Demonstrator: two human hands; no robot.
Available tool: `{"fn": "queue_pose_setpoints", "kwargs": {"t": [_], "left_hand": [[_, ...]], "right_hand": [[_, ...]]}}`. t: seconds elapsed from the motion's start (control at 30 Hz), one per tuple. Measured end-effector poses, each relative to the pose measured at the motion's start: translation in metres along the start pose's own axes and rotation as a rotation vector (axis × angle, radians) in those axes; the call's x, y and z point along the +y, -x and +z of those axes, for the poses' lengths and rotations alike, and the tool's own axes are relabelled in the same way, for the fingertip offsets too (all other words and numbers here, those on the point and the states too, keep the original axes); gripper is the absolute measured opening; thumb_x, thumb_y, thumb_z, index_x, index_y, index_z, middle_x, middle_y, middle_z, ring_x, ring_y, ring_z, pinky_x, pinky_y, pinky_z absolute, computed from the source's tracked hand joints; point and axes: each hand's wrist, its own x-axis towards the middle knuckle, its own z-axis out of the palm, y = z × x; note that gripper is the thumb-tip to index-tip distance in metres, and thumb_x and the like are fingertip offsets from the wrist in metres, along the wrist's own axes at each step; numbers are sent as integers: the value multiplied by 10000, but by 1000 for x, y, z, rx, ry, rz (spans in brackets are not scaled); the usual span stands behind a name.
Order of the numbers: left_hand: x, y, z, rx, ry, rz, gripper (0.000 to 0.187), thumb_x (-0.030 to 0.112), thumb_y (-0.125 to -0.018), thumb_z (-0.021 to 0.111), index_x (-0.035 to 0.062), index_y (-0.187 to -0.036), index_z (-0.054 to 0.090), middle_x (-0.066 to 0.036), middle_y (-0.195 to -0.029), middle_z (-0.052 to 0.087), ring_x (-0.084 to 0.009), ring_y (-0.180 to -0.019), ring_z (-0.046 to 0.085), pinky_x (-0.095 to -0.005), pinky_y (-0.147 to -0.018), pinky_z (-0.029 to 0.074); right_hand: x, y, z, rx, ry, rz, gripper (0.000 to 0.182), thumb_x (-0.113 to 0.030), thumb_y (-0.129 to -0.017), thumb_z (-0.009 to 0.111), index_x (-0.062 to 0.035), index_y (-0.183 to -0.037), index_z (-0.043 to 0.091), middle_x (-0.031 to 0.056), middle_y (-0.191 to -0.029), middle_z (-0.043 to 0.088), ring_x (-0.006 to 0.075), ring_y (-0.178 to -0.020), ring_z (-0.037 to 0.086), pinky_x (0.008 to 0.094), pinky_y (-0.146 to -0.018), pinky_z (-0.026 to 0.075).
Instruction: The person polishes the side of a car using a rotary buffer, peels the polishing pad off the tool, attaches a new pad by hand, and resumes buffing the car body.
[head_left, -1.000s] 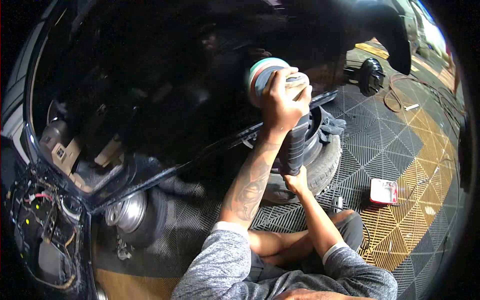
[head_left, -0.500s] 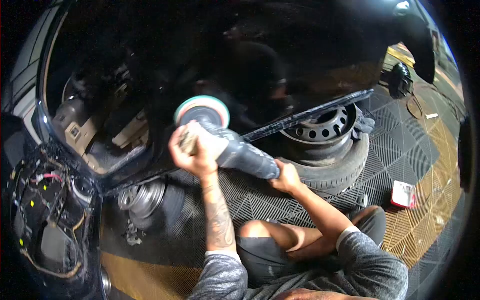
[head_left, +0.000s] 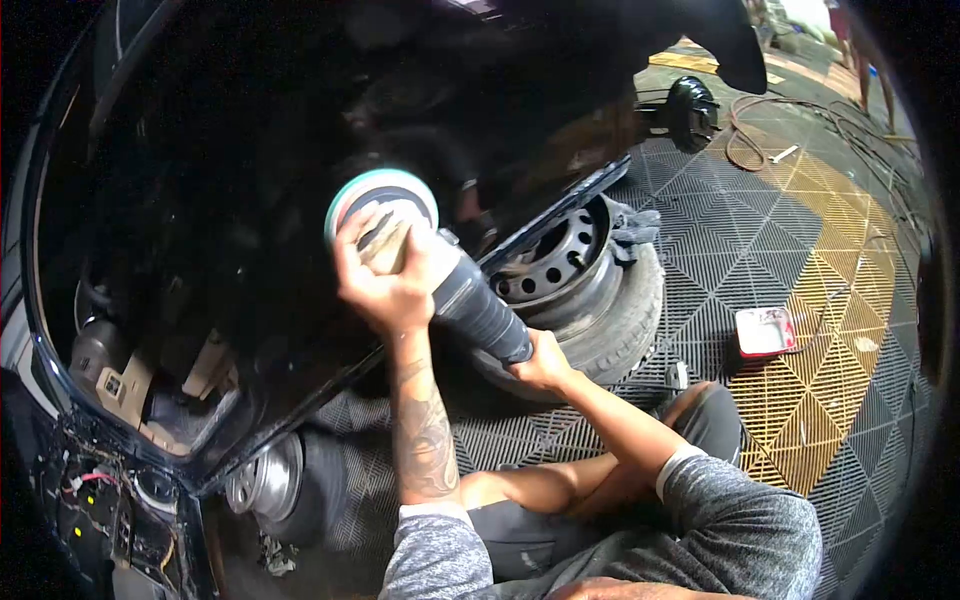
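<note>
A dark electric polisher [head_left: 478,303] with a round, green-edged pad [head_left: 352,190] is held in both hands. My left hand [head_left: 388,285] wraps over the polisher's head, just behind the pad. Farther back, my right hand [head_left: 547,362] grips the narrow rear end of the body. The pad lies against a glossy black car panel [head_left: 230,220], which reflects arms and light. How firmly the pad presses cannot be made out.
A wheel rim [head_left: 560,270] and tire [head_left: 640,310] lie under the panel edge, with another wheel [head_left: 265,480] at left. A red-and-white container [head_left: 765,332] stands on the tiled floor [head_left: 720,230]. Cables [head_left: 745,140] and another person's legs [head_left: 862,70] appear at upper right.
The view has turned toward the right, showing more floor and a person's legs. Both hands keep hold of the polisher, and its pad remains at the black panel.
</note>
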Motion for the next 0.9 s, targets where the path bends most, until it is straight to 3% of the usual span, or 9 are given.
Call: {"fn": "queue_pose_setpoints", "kwargs": {"t": [0.07, 0.1, 0.23, 0.27, 0.33, 0.47, 0.63, 0.8, 0.9], "left_hand": [[-4, -1, 44, -67, -78, 48, 496, 72, -750, 816, -33, -1194, 621, -152, -1221, 654, -258, -1107, 647, -408, -1021, 505], [0, -2, 69, -109, -20, 33, 473, 73, -741, 822, -28, -1164, 636, -153, -1182, 665, -259, -1070, 659, -402, -997, 517], [20, -7, 159, -192, -76, 191, 397, 93, -706, 848, -2, -1045, 666, -165, -1014, 701, -325, -927, 690, -421, -871, 544], [24, -9, 177, -197, -104, 281, 392, 86, -706, 846, 2, -1039, 657, -170, -960, 706, -361, -899, 691, -434, -836, 546], [30, -16, 207, -258, -70, 259, 367, 111, -720, 808, 10, -1029, 638, -175, -984, 677, -389, -902, 667, -459, -833, 537], [42, -52, 227, -119, -307, 519, 283, 183, -667, 769, 70, -911, 680, -130, -964, 660, -340, -880, 645, -455, -806, 526], [42, -77, 161, 53, -417, 622, 241, 141, -646, 762, 79, -870, 699, -105, -906, 661, -327, -857, 642, -436, -794, 525], [31, -77, 53, 110, -486, 483, 260, 134, -684, 829, 44, -877, 679, -140, -924, 668, -365, -878, 650, -488, -843, 521], [29, -74, -18, 175, -548, 396, 278, 38, -670, 822, 16, -924, 712, -144, -958, 688, -317, -896, 681, -404, -819, 558]], "right_hand": [[-1, -1, -28, -32, -50, 325, 325, -140, -710, 757, 29, -980, 695, 67, -832, 719, 150, -779, 654, 350, -740, 546], [13, -4, -34, 83, -20, 110, 334, -162, -695, 754, 29, -958, 679, 77, -734, 684, 152, -683, 632, 341, -688, 541], [43, -9, -82, 166, -113, 302, 273, -114, -667, 754, 5, -902, 682, 41, -756, 669, 144, -665, 591, 331, -650, 510], [59, -15, -91, 231, -95, 239, 215, -87, -667, 734, -2, -853, 670, 21, -733, 653, 135, -637, 569, 326, -631, 495], [21, -17, -116, 284, -116, 287, 162, -72, -667, 717, -1, -802, 661, 19, -696, 638, 127, -615, 567, 318, -602, 481], [11, -40, -135, 285, -130, 153, 114, -75, -674, 719, -24, -745, 646, 16, -666, 635, 111, -561, 567, 309, -546, 455], [-5, -54, -105, 199, -50, 35, 163, -92, -678, 727, -11, -809, 673, 22, -700, 661, 141, -647, 603, 316, -646, 501], [-38, -43, -52, 34, 113, -26, 326, -121, -705, 729, 34, -991, 717, 186, -863, 752, 189, -828, 727, 354, -792, 556], [-58, -43, -13, -45, 217, -100, 394, -144, -703, 741, 20, -1061, 719, 222, -927, 751, 269, -910, 756, 372, -839, 571]]}}
